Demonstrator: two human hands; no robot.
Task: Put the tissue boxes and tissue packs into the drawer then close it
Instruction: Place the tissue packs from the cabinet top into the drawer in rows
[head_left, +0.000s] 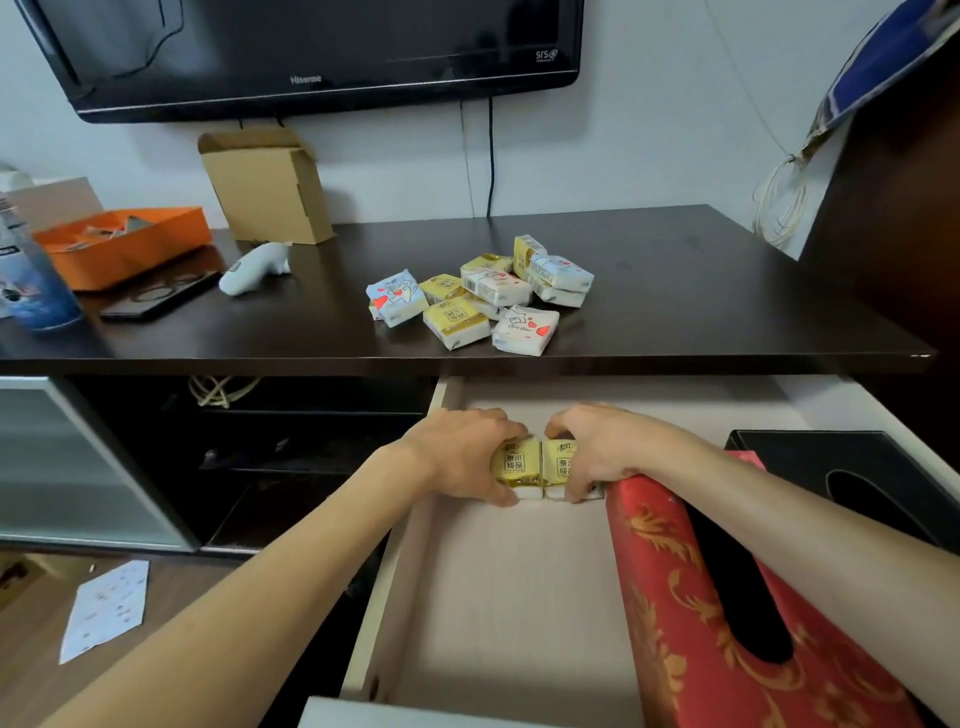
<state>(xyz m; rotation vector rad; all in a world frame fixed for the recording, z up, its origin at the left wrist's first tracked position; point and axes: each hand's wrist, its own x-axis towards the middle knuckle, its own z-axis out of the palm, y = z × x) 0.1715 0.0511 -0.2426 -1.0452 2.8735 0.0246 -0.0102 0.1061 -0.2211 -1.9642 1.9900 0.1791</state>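
Note:
The pale wooden drawer (498, 597) stands pulled out below the dark table top. Inside it, my left hand (462, 452) grips one yellow tissue pack (514, 465) and my right hand (597, 452) grips a second yellow tissue pack (558, 467) right beside it, both near the drawer's back. A red tissue box with gold pattern (691, 613) lies in the drawer under my right forearm, and a black tissue box (852, 478) sits at the far right. Several tissue packs (483, 296), yellow and white with hearts, lie in a heap on the table.
On the dark table (675, 291) stand an orange tray (124, 244), a cardboard box (270, 187), a white handheld device (254, 267), a black phone (161, 296) and a blue can (31, 280). A television (311, 52) hangs above. A paper sheet (106, 608) lies on the floor.

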